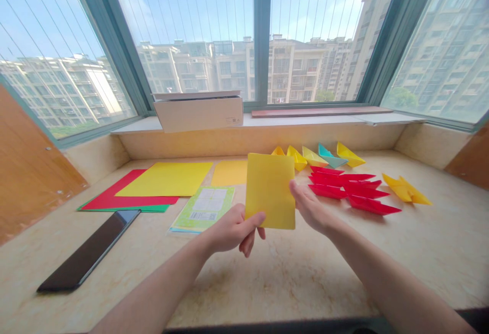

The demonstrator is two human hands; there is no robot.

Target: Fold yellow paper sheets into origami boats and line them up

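Observation:
A yellow sheet of paper [270,191], folded to a small upright rectangle, is held up above the counter between both hands. My left hand [237,229] pinches its lower left corner, thumb in front and fingers behind. At the right edge, my right hand [307,204] grips the paper, with most of its fingers hidden behind or beside it. Just beyond my right hand lie several red folded paper boats [355,189]. Behind the held paper stands a row of yellow and blue paper boats [330,157], partly covered by it.
Left are flat yellow sheets [164,178] over red and green ones, a green paper packet [208,204] and a black phone-like slab [89,252]. A yellow-orange folded boat [407,190] lies far right. A white box [198,111] rests on the window ledge [324,119].

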